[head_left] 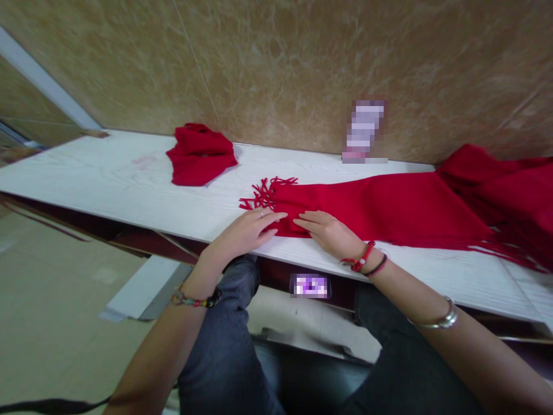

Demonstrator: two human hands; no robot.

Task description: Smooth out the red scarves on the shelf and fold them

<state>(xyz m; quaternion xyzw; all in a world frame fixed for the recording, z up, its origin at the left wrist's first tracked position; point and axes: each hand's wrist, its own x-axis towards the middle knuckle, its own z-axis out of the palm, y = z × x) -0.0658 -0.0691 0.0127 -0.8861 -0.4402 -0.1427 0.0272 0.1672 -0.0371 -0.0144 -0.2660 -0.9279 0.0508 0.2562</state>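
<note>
covering part of red scarf (354,210), hands (248,230) (332,233), heaped cloth (501,190) cropped

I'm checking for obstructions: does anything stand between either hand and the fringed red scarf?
Nothing visible does: the left hand and right hand both have fingers over the scarf near one end. The smaller red cloth lies apart.

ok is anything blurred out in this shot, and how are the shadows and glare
Head view: pixelated patches sit against the wall and below the white tabletop; head view: faint shadow beside the smaller red cloth; head view: pale patch on the floor, likely reflected light.
</note>
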